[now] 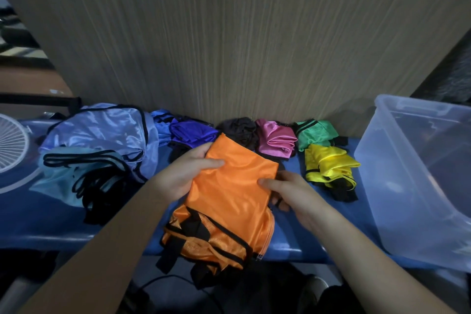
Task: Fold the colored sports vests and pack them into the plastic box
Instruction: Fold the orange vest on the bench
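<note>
— Both of your hands are gripping something?

— Yes. My left hand (187,169) and right hand (290,192) are pinching the orange vest (230,194) at its side edges, thumbs lying on top, fingers mostly hiding beneath the cloth.

— Where is it lying?

— It's resting on the blue table (51,219), its black-trimmed end hanging over the near edge.

— And the plastic box (397,186)?

— It's standing at the right, partly cropped, with bare table showing between it and the yellow vest (328,166).

1 head-worn wide-angle view, forward and down, close over the blue table (51,214).
</note>
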The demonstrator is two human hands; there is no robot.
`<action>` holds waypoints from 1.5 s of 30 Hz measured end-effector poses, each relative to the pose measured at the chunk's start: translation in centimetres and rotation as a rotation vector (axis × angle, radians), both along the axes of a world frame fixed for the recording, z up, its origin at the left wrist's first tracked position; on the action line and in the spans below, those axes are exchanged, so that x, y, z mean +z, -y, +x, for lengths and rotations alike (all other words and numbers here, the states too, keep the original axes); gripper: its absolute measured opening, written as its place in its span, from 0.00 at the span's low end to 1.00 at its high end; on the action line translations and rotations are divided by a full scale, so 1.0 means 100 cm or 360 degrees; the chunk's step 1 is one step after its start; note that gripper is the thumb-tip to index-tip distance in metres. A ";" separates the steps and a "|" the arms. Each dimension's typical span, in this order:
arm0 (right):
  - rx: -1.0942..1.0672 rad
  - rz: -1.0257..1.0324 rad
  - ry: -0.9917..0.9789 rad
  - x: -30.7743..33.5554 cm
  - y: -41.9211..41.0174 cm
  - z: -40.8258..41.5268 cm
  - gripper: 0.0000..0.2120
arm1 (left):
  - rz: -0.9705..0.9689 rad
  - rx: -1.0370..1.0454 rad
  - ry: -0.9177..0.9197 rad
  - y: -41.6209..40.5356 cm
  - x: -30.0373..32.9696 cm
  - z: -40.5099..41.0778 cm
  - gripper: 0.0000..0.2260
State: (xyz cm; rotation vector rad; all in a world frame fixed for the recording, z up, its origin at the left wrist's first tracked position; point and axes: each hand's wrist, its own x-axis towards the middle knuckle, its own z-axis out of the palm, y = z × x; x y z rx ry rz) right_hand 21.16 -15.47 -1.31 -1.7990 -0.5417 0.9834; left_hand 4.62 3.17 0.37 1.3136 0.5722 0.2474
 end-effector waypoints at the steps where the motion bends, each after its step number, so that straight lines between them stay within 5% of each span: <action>1: 0.0016 -0.0013 -0.0034 0.001 -0.001 0.002 0.16 | -0.0015 0.0005 0.0012 -0.001 0.000 -0.002 0.19; 6: 0.0134 0.0040 -0.0194 0.006 -0.010 0.003 0.12 | -0.0015 0.0044 0.0034 -0.005 -0.002 -0.008 0.21; 15: 0.0306 0.0138 -0.0407 0.008 -0.025 -0.002 0.34 | -0.0095 -0.0012 0.0190 -0.005 -0.001 -0.011 0.20; 24: 0.0351 0.0228 -0.0471 0.016 -0.018 -0.008 0.21 | -0.0026 0.0031 0.0194 -0.004 -0.002 -0.012 0.21; 31: 0.0203 0.0291 -0.0039 0.015 -0.021 -0.015 0.18 | 0.0134 0.0115 0.0096 -0.008 -0.011 -0.012 0.18; 36: 0.0280 0.0280 0.0557 0.012 -0.023 -0.012 0.12 | 0.0347 0.0201 0.0083 -0.006 -0.009 -0.013 0.16; 45: 0.0121 0.0295 0.0881 0.002 -0.025 0.004 0.12 | 0.0666 0.0279 0.0030 -0.012 -0.011 -0.019 0.12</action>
